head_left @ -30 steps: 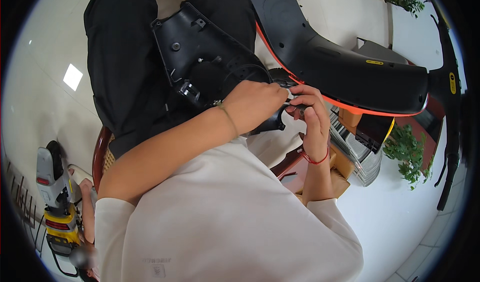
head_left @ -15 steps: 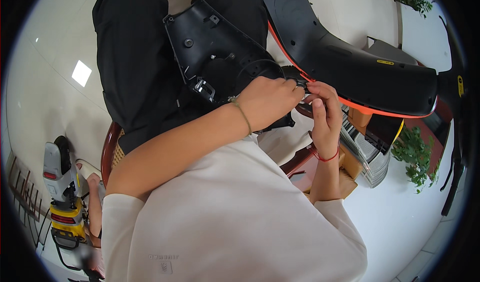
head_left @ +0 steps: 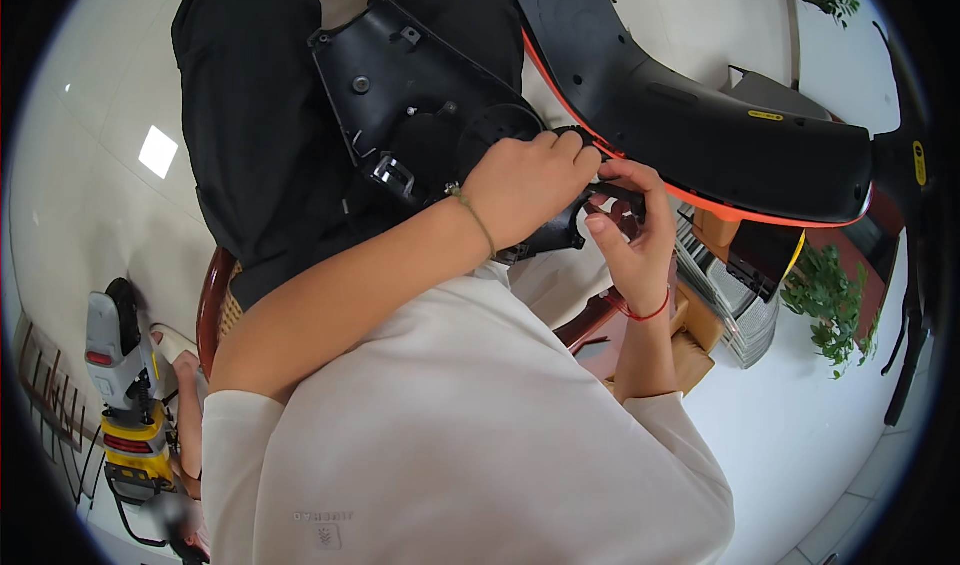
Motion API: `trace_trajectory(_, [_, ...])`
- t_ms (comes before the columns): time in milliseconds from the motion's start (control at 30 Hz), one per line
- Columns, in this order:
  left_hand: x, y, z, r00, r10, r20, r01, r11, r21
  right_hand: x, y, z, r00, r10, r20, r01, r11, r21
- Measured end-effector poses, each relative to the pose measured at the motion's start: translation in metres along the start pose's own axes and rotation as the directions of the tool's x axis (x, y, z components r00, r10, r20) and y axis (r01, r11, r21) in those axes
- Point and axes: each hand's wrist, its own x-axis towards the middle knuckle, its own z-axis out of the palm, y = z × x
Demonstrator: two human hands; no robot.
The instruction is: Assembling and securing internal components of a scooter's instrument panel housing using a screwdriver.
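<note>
A black moulded plastic cover (head_left: pixel 400 65) rests across my lap, its inner side up, showing screw posts, a round recess and a metal clasp (head_left: pixel 392 176). My left hand (head_left: pixel 535 190) lies over the near right end of it, fingers curled down; whatever they grip is hidden beneath them. Facing it, my right hand (head_left: pixel 640 240) has thumb and fingers bent around a small dark plastic piece (head_left: pixel 622 200), which shows between the two hands at the cover's end. The fingertips of both hands nearly meet there.
Close on the right lies a large black body with an orange edge (head_left: pixel 740 145). Below it are cardboard boxes (head_left: pixel 695 340) and a leafy plant (head_left: pixel 830 300). A grey and yellow scooter (head_left: pixel 130 405) stands at left, beside another person's arm (head_left: pixel 188 415). I sit on a wooden chair (head_left: pixel 215 300).
My right hand has turned and opened a little, so the dark piece between thumb and fingers now shows. The left hand stays on the cover. The whole view has shifted slightly.
</note>
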Motion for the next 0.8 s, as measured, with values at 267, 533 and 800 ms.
trace_trajectory(267, [-0.013, -0.002, 0.005, 0.998, 0.059, 0.022, -0.056, 0.993, -0.101, -0.004, 0.017, -0.005, 0.997, 0.061, -0.05, -0.06, 0.998, 0.005])
trace_trajectory(533, [0.001, 0.007, 0.008, 0.998, -0.016, 0.066, 0.015, 1.0, 0.012, 0.0, 0.018, -0.003, 0.996, -0.019, -0.092, 0.008, 0.993, -0.121])
trace_trajectory(800, [-0.005, -0.002, -0.002, 0.994, 0.078, 0.081, -0.075, 0.997, -0.036, -0.001, 0.012, 0.0, 0.997, 0.036, -0.075, -0.036, 0.999, -0.01])
